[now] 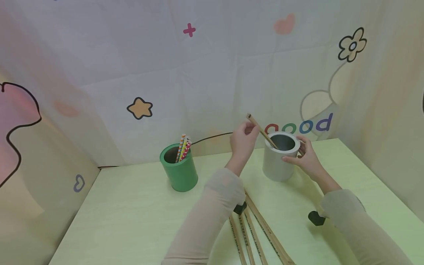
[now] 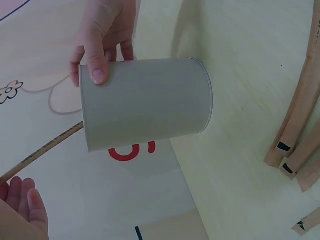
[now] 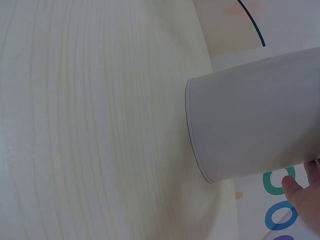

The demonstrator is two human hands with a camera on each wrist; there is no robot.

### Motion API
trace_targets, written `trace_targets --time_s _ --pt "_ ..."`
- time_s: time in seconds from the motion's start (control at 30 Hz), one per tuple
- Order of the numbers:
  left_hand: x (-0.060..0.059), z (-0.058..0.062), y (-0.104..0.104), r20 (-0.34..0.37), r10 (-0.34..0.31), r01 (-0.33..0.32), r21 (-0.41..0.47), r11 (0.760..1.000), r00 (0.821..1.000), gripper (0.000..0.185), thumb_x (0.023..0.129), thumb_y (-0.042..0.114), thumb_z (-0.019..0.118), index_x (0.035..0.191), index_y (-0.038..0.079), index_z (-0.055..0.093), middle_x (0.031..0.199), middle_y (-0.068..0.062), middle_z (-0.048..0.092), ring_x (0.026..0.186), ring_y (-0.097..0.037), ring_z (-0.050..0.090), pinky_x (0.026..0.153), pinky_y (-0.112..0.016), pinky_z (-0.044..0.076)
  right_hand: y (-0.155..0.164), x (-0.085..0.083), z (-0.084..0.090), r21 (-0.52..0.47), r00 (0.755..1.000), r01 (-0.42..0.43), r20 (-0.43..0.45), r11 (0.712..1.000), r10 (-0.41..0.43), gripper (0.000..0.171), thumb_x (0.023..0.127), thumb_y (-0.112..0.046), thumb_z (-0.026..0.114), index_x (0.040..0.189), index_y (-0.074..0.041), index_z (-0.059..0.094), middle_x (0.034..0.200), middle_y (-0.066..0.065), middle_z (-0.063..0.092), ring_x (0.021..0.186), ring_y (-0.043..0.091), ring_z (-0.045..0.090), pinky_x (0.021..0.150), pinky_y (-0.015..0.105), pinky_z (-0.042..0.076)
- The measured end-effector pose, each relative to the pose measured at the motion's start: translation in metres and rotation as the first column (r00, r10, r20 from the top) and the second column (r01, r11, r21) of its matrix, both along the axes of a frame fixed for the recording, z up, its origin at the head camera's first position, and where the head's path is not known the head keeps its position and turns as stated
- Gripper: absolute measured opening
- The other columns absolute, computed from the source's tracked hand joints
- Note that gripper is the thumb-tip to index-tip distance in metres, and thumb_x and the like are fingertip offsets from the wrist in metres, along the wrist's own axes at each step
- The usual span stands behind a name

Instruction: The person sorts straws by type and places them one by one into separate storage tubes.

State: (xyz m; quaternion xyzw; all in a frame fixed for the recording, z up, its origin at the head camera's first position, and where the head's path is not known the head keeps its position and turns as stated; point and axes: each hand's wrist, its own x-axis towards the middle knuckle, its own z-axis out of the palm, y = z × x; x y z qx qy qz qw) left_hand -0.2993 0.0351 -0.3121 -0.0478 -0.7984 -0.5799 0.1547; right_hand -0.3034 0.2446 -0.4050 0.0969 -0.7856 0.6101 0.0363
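My left hand [image 1: 244, 141] pinches a slim brown stick [image 1: 261, 129] with dark printing, near its upper end. The stick slants down into the mouth of a white pen holder [image 1: 278, 167], and its lower tip is inside. The holder stands upright on the table. On its right side, my right hand [image 1: 308, 158] grips it near the rim, the thumb in front and the other fingers around the far side. In the left wrist view the white holder [image 2: 145, 105] appears sideways, with the right thumb [image 2: 98, 75] against its wall. In the right wrist view, right fingertips [image 3: 294, 186] show beside the holder.
Left of centre stands a green pen holder [image 1: 182, 176] with several patterned pencils [image 1: 182, 149] in it. More brown sticks [image 1: 269, 235] lie near the front of the pale table [image 1: 132, 213], partly under my left sleeve. A printed cloth [image 1: 212, 73] hangs behind.
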Motion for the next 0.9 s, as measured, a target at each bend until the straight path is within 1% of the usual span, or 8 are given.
trace_targets --time_s 0.17,0.23,0.33,0.5,0.63,0.7,0.8,0.9 --pt "0.001 -0.010 -0.002 0.053 -0.044 0.044 0.000 0.999 0.998 0.026 0.084 0.025 0.058 0.106 0.012 0.062 0.100 -0.001 0.067 0.092 -0.016 0.063 0.076 -0.026 0.050 0.000 -0.001 0.000 -0.001 1.000 -0.003 0.004 1.000 0.003 0.091 0.076 -0.005 0.066 0.138 -0.004 -0.001 0.146 0.024 0.006 0.133 0.040 0.007 0.104 0.061 0.009" --pt "0.001 -0.015 -0.005 0.077 -0.049 0.049 -0.001 0.999 0.996 0.030 0.084 0.026 0.057 0.111 0.013 0.059 0.102 -0.001 0.066 0.093 -0.016 0.062 0.077 -0.027 0.050 0.000 -0.001 -0.001 -0.003 1.000 -0.003 0.004 1.000 0.003 0.091 0.076 -0.005 0.066 0.138 -0.004 -0.001 0.146 0.024 0.006 0.133 0.039 0.007 0.104 0.061 0.008" --pt "0.000 -0.022 -0.012 0.107 -0.050 0.050 0.000 0.999 0.993 0.033 0.084 0.028 0.057 0.114 0.014 0.057 0.103 0.000 0.064 0.095 -0.015 0.061 0.077 -0.028 0.050 0.000 -0.002 -0.002 -0.004 1.000 -0.002 0.001 1.000 0.002 0.091 0.076 -0.005 0.066 0.138 -0.005 -0.001 0.146 0.024 0.006 0.133 0.039 0.007 0.104 0.061 0.008" --pt "0.000 -0.031 -0.025 0.111 -0.068 0.070 -0.014 0.997 0.991 0.035 0.084 0.030 0.057 0.117 0.017 0.054 0.103 0.001 0.064 0.092 -0.015 0.061 0.072 -0.027 0.050 0.001 -0.003 -0.003 -0.004 1.000 -0.001 -0.002 1.000 0.001 0.090 0.076 -0.005 0.066 0.137 -0.005 0.000 0.146 0.024 0.007 0.133 0.040 0.007 0.103 0.062 0.008" --pt "0.001 -0.037 -0.037 0.096 -0.092 0.098 -0.061 0.993 0.991 0.038 0.084 0.030 0.058 0.119 0.018 0.051 0.100 0.001 0.063 0.086 -0.014 0.062 0.065 -0.024 0.049 0.000 -0.003 -0.003 -0.008 1.000 -0.005 -0.006 1.000 0.005 0.090 0.077 -0.004 0.066 0.138 -0.005 0.000 0.146 0.024 0.006 0.133 0.040 0.006 0.103 0.061 0.007" --pt "0.003 -0.042 -0.044 0.104 -0.099 0.108 -0.085 0.990 0.990 0.039 0.083 0.029 0.059 0.120 0.018 0.050 0.098 0.001 0.063 0.083 -0.013 0.062 0.061 -0.022 0.048 0.000 -0.002 -0.003 -0.008 1.000 -0.006 -0.009 1.000 0.006 0.090 0.077 -0.004 0.066 0.138 -0.005 0.000 0.146 0.024 0.007 0.133 0.040 0.007 0.104 0.061 0.008" --pt "0.006 -0.050 -0.057 0.121 -0.105 0.120 -0.128 0.984 0.987 0.040 0.082 0.025 0.060 0.120 0.018 0.049 0.095 0.000 0.062 0.079 -0.012 0.062 0.057 -0.021 0.047 0.000 -0.002 -0.002 -0.002 1.000 -0.004 -0.012 1.000 0.004 0.090 0.077 -0.005 0.066 0.138 -0.004 -0.001 0.146 0.025 0.007 0.133 0.040 0.008 0.103 0.061 0.009" --pt "0.009 -0.062 -0.070 0.137 -0.114 0.138 -0.178 0.974 0.984 0.040 0.082 0.023 0.060 0.119 0.017 0.048 0.093 -0.001 0.061 0.076 -0.012 0.062 0.056 -0.020 0.046 0.000 -0.001 -0.001 0.000 1.000 -0.003 -0.010 1.000 0.003 0.090 0.077 -0.005 0.066 0.137 -0.004 -0.001 0.145 0.025 0.008 0.133 0.040 0.008 0.103 0.061 0.010"
